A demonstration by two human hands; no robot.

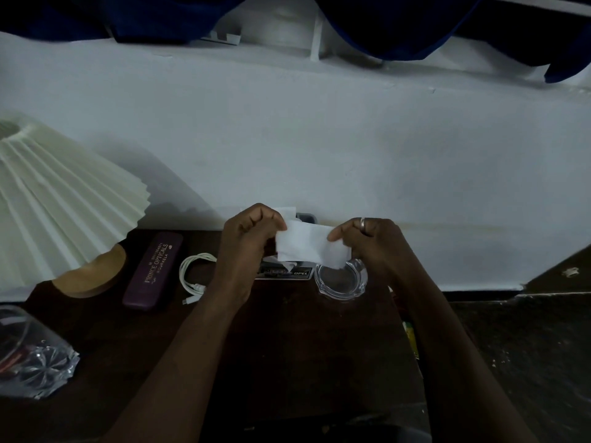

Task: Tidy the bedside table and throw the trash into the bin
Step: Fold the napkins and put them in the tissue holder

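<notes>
A white tissue [303, 244] is stretched between both hands above the back of the dark wooden bedside table [287, 340]. My left hand [246, 244] pinches its left edge with curled fingers. My right hand [367, 244], which wears a ring, pinches the right edge. Under the tissue lies a flat box printed OPEL [287, 272], partly hidden. A clear glass ashtray [340, 278] sits just below my right hand.
A pleated cream lamp shade [64, 199] on a wooden base [92, 276] fills the left. A maroon spectacle case [153, 271] and a coiled white cable [193, 276] lie beside it. A crinkled clear wrapper [35, 356] sits at the front left. White wall behind.
</notes>
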